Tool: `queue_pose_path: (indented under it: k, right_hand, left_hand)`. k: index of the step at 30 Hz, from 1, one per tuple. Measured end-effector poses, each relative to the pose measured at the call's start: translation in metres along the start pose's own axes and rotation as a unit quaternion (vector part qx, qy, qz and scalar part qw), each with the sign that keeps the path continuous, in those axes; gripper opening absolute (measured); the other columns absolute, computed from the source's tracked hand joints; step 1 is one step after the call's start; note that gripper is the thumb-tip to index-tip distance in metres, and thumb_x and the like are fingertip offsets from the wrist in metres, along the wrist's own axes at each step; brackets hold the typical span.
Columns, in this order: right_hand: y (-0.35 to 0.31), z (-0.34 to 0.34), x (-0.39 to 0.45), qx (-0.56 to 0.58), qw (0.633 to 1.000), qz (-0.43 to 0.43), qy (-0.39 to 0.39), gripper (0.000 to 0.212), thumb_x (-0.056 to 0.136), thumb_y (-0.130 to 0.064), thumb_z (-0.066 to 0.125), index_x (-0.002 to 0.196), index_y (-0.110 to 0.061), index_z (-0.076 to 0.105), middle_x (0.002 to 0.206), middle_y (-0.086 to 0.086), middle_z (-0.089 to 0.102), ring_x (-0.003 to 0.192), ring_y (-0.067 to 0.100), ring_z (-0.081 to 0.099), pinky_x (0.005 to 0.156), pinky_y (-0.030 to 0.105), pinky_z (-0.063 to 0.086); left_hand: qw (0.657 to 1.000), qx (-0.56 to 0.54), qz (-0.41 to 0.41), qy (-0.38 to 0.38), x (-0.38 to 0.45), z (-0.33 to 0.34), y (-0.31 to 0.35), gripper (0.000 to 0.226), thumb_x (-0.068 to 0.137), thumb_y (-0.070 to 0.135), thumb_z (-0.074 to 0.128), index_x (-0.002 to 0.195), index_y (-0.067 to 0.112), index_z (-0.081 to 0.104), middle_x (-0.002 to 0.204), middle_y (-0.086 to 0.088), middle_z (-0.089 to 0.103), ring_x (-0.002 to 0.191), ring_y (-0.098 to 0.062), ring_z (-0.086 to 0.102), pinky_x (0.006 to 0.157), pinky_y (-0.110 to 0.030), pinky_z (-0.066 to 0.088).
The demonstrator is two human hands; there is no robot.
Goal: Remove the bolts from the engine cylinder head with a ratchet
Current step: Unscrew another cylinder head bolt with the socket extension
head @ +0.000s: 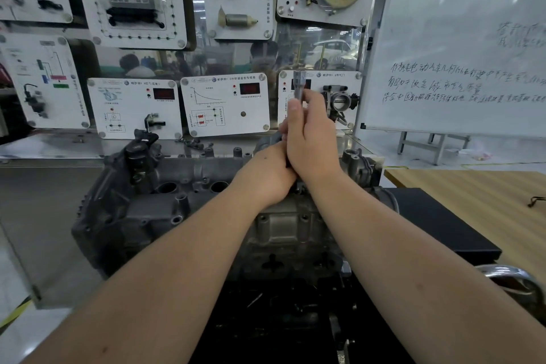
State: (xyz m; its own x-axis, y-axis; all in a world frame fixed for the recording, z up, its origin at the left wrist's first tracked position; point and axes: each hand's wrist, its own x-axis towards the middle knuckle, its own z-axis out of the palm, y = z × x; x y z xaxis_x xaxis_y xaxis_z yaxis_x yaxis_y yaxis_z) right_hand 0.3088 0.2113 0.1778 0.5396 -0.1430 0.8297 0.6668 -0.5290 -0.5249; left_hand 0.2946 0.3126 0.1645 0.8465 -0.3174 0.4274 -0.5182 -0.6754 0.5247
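**Both hands on the ratchet above the cylinder head**

A workshop classroom: white training panels [227, 103] with printed diagrams, red displays and mounted car parts hang on a metal frame at the back. A whiteboard [461, 47] with handwritten lines leans at the right. Beyond the panels, through clear glazing, blurred people and a pale car show.

The engine cylinder head [183, 201] sits in the middle on a dark stand, a rough grey cast-metal block, stained and dull, with round bores, bolt bosses and ribbed edges. To the right lies a wood-grain worktop [472, 186] carrying a flat black mat [437, 221]; a shiny chrome curved piece [514, 278] shows at the right edge.

The ratchet [299, 84] stands nearly upright over the far right part of the head, a smooth steel bar whose top rises above the hands. The right hand [313, 139] wraps its fingers around the bar, thumb lying along it. The left hand [266, 174] is just below and touching it, fingers curled at the tool's lower part; what they pinch is hidden. No bolts can be made out.
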Motion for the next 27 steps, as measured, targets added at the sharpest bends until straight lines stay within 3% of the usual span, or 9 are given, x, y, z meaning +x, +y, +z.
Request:
queue_pose_path:
  k: [3,5,8,11,13,16,20,23,27]
  right_hand:
    - [-0.0023,0.0021,0.0001,-0.040,0.999,-0.029,0.007,0.022,0.105,-0.031,0.045,0.089,-0.017,0.048,0.068,-0.011,0.051,0.061,0.006,0.050,0.056,0.031,0.040]
    - [-0.0019,0.0032,0.0005,-0.051,0.998,-0.026,0.012,0.029,0.107,-0.030,0.042,0.082,-0.015,0.046,0.065,-0.005,0.053,0.060,0.012,0.052,0.056,0.036,0.043]
    - [0.0000,0.0010,0.0005,-0.046,0.999,0.002,0.006,0.029,0.108,-0.033,0.034,0.094,-0.015,0.052,0.071,0.000,0.066,0.065,0.020,0.064,0.065,0.045,0.054]
    - [-0.0001,-0.0006,-0.0004,-0.006,1.000,0.030,0.001,0.033,0.108,-0.033,0.033,0.128,-0.015,0.052,0.075,-0.006,0.070,0.067,0.011,0.067,0.071,0.040,0.057]
    - [-0.0011,-0.0005,-0.0012,0.009,0.999,0.031,-0.014,0.035,0.107,-0.034,0.038,0.135,-0.016,0.048,0.079,-0.006,0.071,0.073,0.011,0.068,0.074,0.040,0.057]
    - [-0.0033,0.0004,-0.0023,-0.030,0.999,-0.002,-0.024,0.026,0.104,-0.034,0.048,0.115,-0.013,0.056,0.077,-0.005,0.068,0.074,0.016,0.066,0.070,0.044,0.055]
    - [-0.0019,0.0009,0.0000,-0.030,0.999,0.018,-0.014,0.027,0.106,-0.032,0.042,0.089,-0.016,0.053,0.076,-0.004,0.069,0.070,0.017,0.067,0.069,0.047,0.057]
    - [-0.0008,-0.0007,0.0003,-0.017,0.999,0.044,-0.010,0.029,0.107,-0.034,0.036,0.099,-0.015,0.056,0.083,-0.006,0.072,0.074,0.018,0.069,0.073,0.049,0.057]
    - [-0.0028,-0.0005,-0.0023,0.002,0.999,0.036,-0.021,0.033,0.105,-0.037,0.041,0.130,-0.017,0.050,0.090,-0.004,0.074,0.079,0.017,0.070,0.076,0.044,0.056]
  left_hand:
    - [1.000,0.016,-0.002,0.016,0.0010,0.0013,-0.0014,0.028,0.089,0.011,0.053,0.077,0.035,0.043,0.073,0.010,0.057,0.064,-0.010,0.055,0.053,-0.030,0.038]
    - [1.000,0.006,-0.004,0.006,0.0007,0.0011,-0.0020,0.029,0.087,0.011,0.053,0.074,0.035,0.046,0.070,0.009,0.058,0.063,-0.011,0.055,0.053,-0.030,0.038]
    - [0.999,-0.027,0.000,-0.020,-0.0016,-0.0004,-0.0015,0.026,0.086,0.010,0.053,0.074,0.033,0.051,0.069,0.009,0.058,0.061,-0.011,0.054,0.053,-0.028,0.036]
    - [0.999,-0.029,0.012,-0.020,-0.0002,-0.0006,-0.0020,0.024,0.087,0.011,0.053,0.084,0.034,0.051,0.077,0.009,0.062,0.065,-0.009,0.057,0.053,-0.027,0.037]
    - [1.000,-0.004,0.021,-0.003,0.0026,0.0010,-0.0041,0.027,0.089,0.012,0.053,0.088,0.038,0.047,0.081,0.009,0.061,0.067,-0.008,0.056,0.055,-0.028,0.038]
    - [0.999,0.040,0.023,0.015,0.0061,0.0034,-0.0069,0.033,0.091,0.010,0.051,0.075,0.037,0.040,0.078,0.007,0.055,0.067,-0.007,0.051,0.060,-0.032,0.041]
    - [1.000,0.003,0.015,-0.007,0.0038,0.0030,-0.0062,0.027,0.085,0.014,0.052,0.072,0.037,0.047,0.072,0.011,0.055,0.065,-0.009,0.052,0.058,-0.031,0.040]
    - [0.999,-0.013,0.014,-0.027,0.0015,0.0006,-0.0041,0.028,0.087,0.013,0.051,0.077,0.038,0.048,0.074,0.010,0.057,0.062,-0.008,0.052,0.052,-0.027,0.036]
    - [1.000,0.015,0.021,-0.005,0.0029,0.0000,-0.0035,0.026,0.091,0.010,0.051,0.087,0.035,0.047,0.075,0.013,0.055,0.061,-0.003,0.051,0.048,-0.021,0.034]
